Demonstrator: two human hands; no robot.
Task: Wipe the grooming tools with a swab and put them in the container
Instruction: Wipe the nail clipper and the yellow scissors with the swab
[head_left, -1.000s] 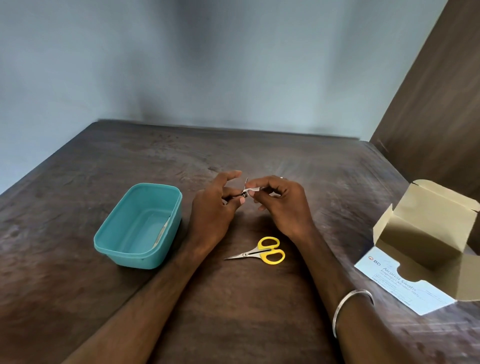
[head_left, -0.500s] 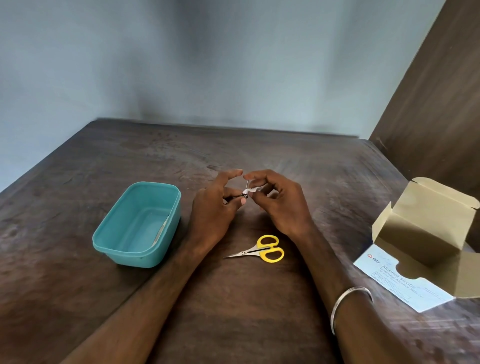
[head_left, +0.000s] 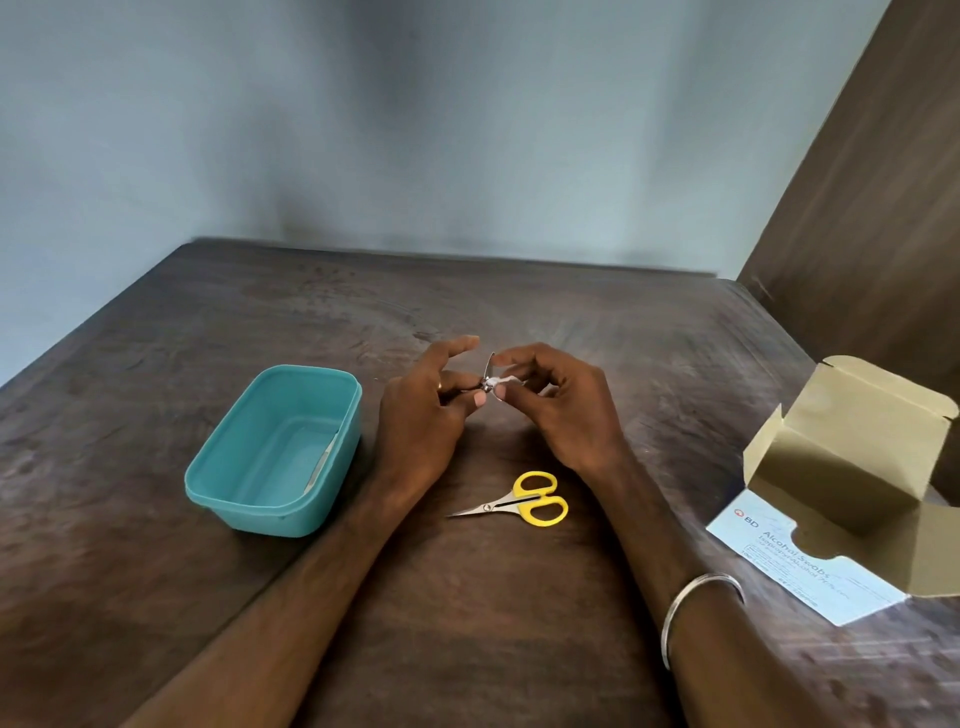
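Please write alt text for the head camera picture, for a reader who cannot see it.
Over a dark wooden table, the left hand holds a small metal nail clipper while the right hand wipes it with a white swab. A teal container lies left, yellow-handled scissors near, an open swab box right.

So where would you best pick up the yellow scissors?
Probably by the yellow handle loops of the scissors, from above with the right hand. They lie flat and closed on the table, loops pointing right, thin blades tapering left to a sharp tip.
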